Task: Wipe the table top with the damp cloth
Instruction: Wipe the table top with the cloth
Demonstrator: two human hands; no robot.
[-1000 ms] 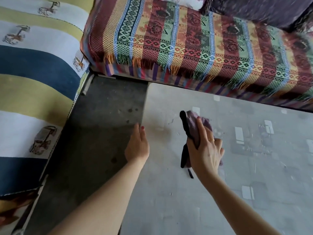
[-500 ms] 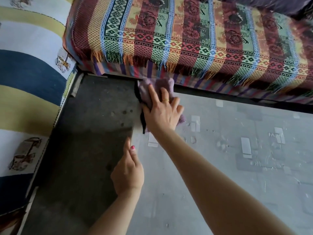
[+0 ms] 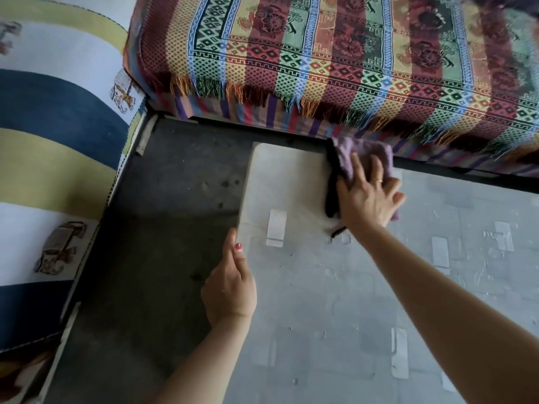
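Note:
The grey table top [image 3: 320,301] fills the lower right, marked with pale tape scraps. A purple cloth [image 3: 364,154] with a black edge lies flat on its far edge, near the left corner. My right hand [image 3: 369,196] presses down on the cloth with fingers spread, a ring on one finger. My left hand [image 3: 230,287] grips the table's left edge, thumb on top, fingers hidden under the rim.
A couch seat with a striped woven fringed blanket [image 3: 335,62] runs just behind the table's far edge. A cushion with blue, yellow and white bands [image 3: 52,135] lies at the left. Dark floor [image 3: 163,228] lies between cushion and table.
My right hand has slid the cloth along the far edge, from the table's far left corner to the right. My left hand stays on the left edge.

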